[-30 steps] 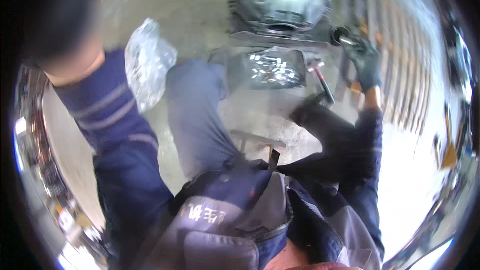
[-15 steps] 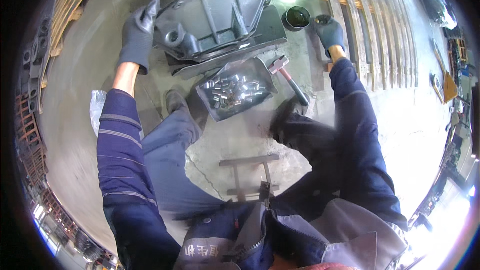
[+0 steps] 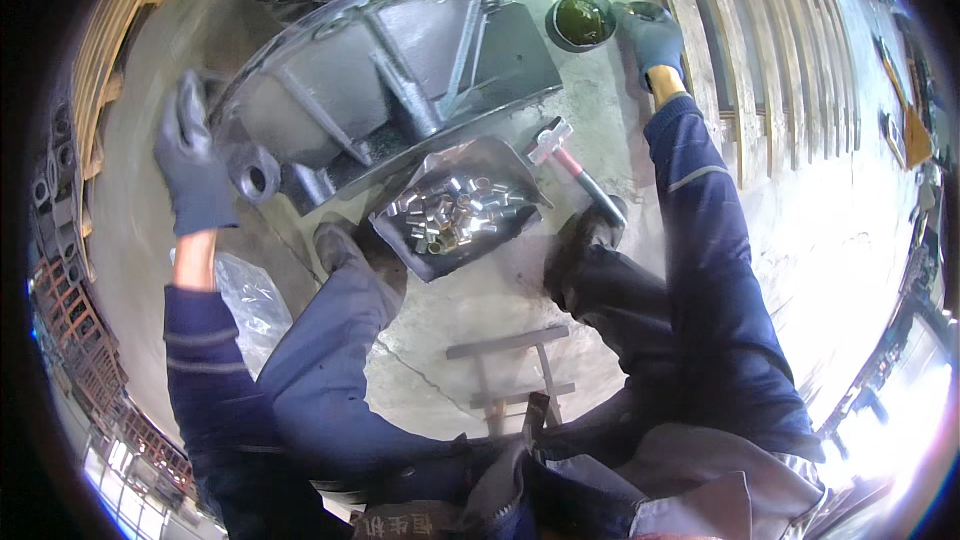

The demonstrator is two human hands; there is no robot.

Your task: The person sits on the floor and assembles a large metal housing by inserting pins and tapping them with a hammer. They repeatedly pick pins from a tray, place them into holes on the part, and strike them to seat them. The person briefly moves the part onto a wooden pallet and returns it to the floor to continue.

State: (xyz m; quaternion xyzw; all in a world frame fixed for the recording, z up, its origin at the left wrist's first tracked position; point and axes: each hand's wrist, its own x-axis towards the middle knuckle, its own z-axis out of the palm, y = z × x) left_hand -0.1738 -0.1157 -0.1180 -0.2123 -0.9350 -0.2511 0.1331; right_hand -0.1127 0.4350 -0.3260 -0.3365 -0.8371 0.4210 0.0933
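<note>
My left hand (image 3: 196, 155), in a dark grey glove, grips the left end of a large dark cast-metal housing (image 3: 330, 95) with ribs and a round bored boss. Its fingertips are partly smeared by motion. My right hand (image 3: 652, 40), also gloved, is raised at the right with curled fingers, beside a round black container (image 3: 583, 22) of dark greenish liquid. Something dark shows at its fingers, too small to make out. Between my feet and the housing sits a dark scoop-shaped tray (image 3: 430, 262) holding several short shiny metal sleeves (image 3: 460, 208).
A hammer (image 3: 575, 168) with a red and black handle lies right of the tray, its handle end by my right shoe. Wooden pallets (image 3: 730, 70) stand at the right and far left. Clear plastic (image 3: 248, 295) lies near my left leg. A small metal stand (image 3: 508, 345) is between my legs.
The housing has swung toward me and to the left, and my left hand has moved with it. My right hand stays beside the liquid container. The view has shifted slightly.
</note>
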